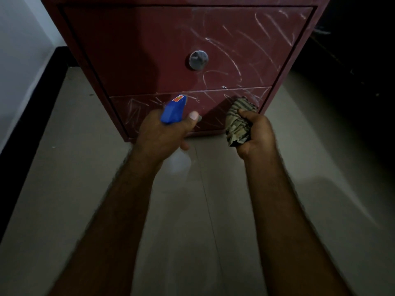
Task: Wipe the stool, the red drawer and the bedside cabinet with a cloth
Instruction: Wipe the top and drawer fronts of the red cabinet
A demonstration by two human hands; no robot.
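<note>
Red drawer unit point(149, 50): stands on the floor point(64, 199), directly ahead of the person, close to both hands.
Upper drawer front point(245, 67): closed; round metal knob point(198, 60) at its centre; pale streaks across its right half.
Lower drawer front point(141, 107): closed; pale streaks along its width.
Left hand point(162, 135): fingers and thumb are curled round a spray bottle point(173, 111). Its blue head is level with the lower drawer front and its nozzle points at it. The bottle's pale body below the hand is blurred.
Right hand point(257, 133): grips a bunched striped cloth point(237, 122).
Cloth position: its upper end lies at the right end of the lower drawer front; contact cannot be confirmed.
Surroundings: white wall point(19, 50) with a black skirting point(32, 116) at left; dark area at right, contents indistinct.
</note>
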